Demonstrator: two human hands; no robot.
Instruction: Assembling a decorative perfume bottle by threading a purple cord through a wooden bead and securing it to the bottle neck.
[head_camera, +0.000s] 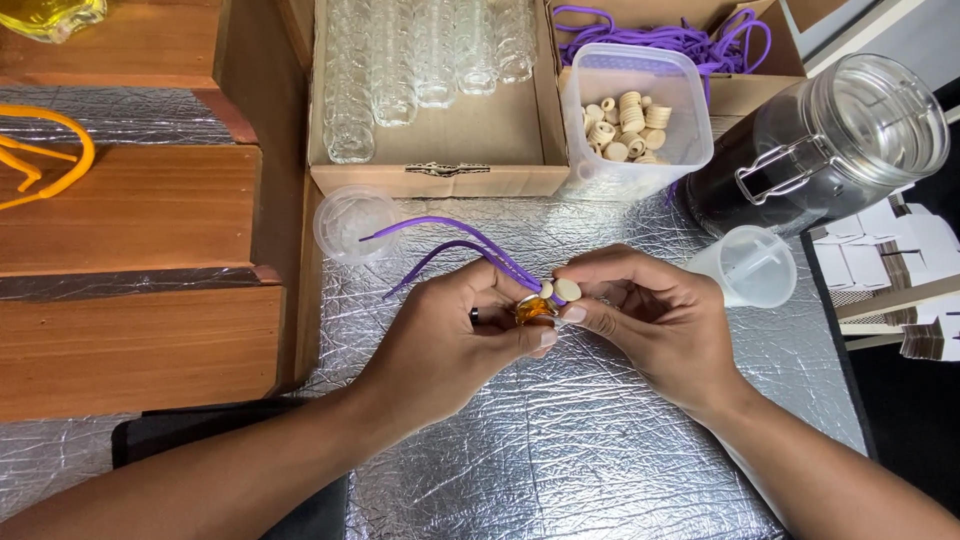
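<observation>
My left hand (455, 335) grips a small glass bottle of amber liquid (533, 309) over the silver foil mat (560, 440). A purple cord (450, 240) loops out from between my fingers toward the upper left. My right hand (650, 310) pinches the bottle's pale cork stopper (566, 290) at the neck, fingers touching those of the left hand. A dark ring sits on one left finger.
A cardboard box (440, 175) of empty small glass bottles stands at the back. Beside it are a clear tub of corks (640, 110), a box of purple cords (690, 40), a large glass jar (820, 140), two clear plastic cups (352, 222) (752, 265), and wooden steps (130, 260) at left.
</observation>
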